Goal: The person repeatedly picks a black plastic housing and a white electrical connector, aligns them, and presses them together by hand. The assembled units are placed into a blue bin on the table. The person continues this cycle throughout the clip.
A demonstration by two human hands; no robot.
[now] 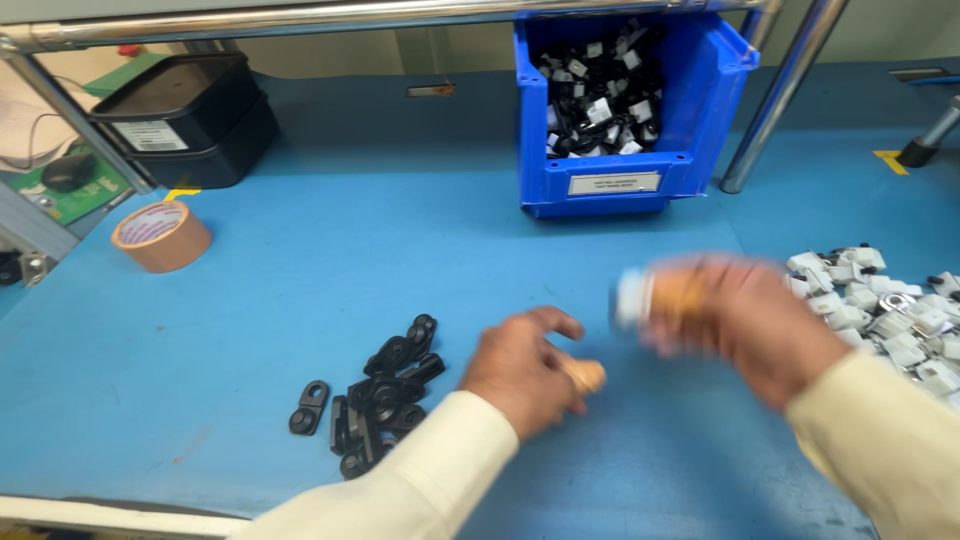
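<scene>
My left hand point(525, 368) hovers low over the blue table top point(300, 290), fingers curled, just right of a pile of small black plastic brackets point(385, 395). Whether it holds one is unclear. My right hand point(740, 320) is blurred by motion above the table, and a small white part point(630, 297) shows at its fingertips. To its right lies a heap of white clip parts point(880, 305).
A blue bin point(700, 100) with black and white parts stands at the back centre. A roll of brown tape point(160, 236) lies at the left, black trays point(185, 120) behind it. Metal frame tubes point(780, 100) rise at the back right.
</scene>
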